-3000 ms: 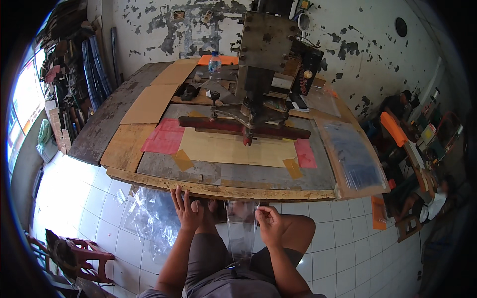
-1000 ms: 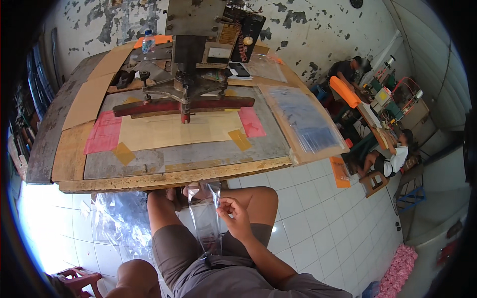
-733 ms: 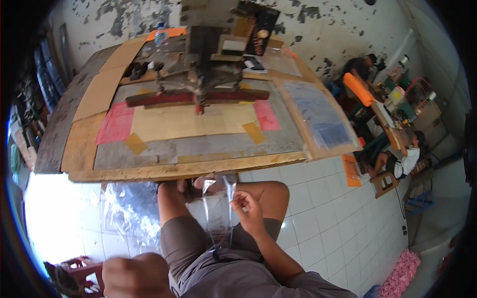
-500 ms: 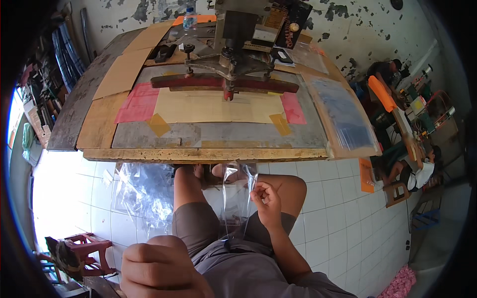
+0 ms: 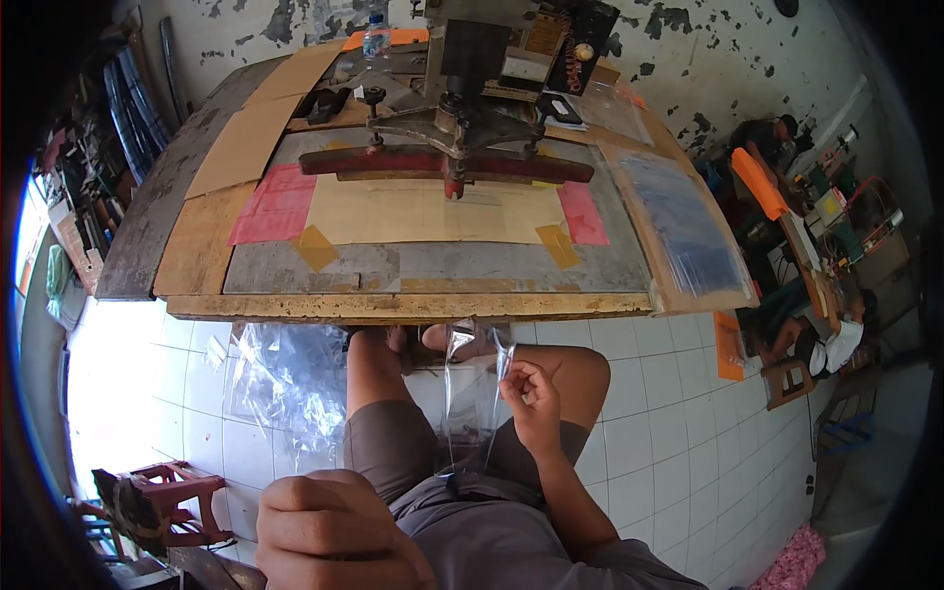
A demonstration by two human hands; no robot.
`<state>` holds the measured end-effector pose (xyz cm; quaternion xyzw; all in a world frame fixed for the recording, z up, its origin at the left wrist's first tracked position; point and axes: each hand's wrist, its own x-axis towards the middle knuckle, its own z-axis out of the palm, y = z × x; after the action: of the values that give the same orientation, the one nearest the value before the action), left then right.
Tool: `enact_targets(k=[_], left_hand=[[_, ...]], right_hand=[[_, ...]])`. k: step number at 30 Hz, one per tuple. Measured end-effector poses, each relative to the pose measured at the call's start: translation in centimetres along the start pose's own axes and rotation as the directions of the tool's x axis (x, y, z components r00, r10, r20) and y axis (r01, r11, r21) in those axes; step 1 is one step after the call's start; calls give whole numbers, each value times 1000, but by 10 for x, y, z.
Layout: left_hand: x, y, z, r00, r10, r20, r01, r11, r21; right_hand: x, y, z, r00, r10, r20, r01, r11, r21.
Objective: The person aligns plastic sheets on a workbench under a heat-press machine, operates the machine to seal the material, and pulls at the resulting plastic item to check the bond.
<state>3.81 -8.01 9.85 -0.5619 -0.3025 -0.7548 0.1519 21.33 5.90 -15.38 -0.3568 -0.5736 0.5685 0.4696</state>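
My right hand [image 5: 532,401] has thumb and fingertips pinched on the edge of a clear plastic sheet [image 5: 472,408]. The sheet hangs between my knees, below the table's front edge, with shiny folds along its sides. Close to the camera at the lower left, my left hand [image 5: 334,526] is curled into a fist. Its fingertips are turned out of sight, so whatever it grips, if anything, is hidden. Beyond both hands stands the worktable with a press head [image 5: 454,138] whose red bar [image 5: 393,162] hangs over a cream sheet [image 5: 433,216] held by pink and tan tape.
Crumpled clear plastic [image 5: 290,388] lies on the floor left of my legs. A dark red stool [image 5: 187,501] is at lower left. Flat plastic sheets [image 5: 688,231] rest on the table's right side, cardboard [image 5: 241,147] on its left. Two people work at the far right.
My left fist has shifted slightly right and lower in the picture. My right hand keeps its pinch on the plastic sheet, nearly unmoved.
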Motion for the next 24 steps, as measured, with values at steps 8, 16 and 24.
enact_targets(k=[8, 16, 24], left_hand=[[-3, -7, -26, 979, 10, 202, -11, 1000, 4], [-61, -112, -7, 638, -708, 303, 528, 688, 498], [-111, -128, 0, 444, -830, 339, 731, 554, 399]], right_hand=[[-1, -17, 4, 999, -33, 42, 35, 998, -56], [0, -54, -14, 942, -242, 232, 293, 931, -216], [-14, -69, 7, 940, -211, 268, 257, 955, -151]])
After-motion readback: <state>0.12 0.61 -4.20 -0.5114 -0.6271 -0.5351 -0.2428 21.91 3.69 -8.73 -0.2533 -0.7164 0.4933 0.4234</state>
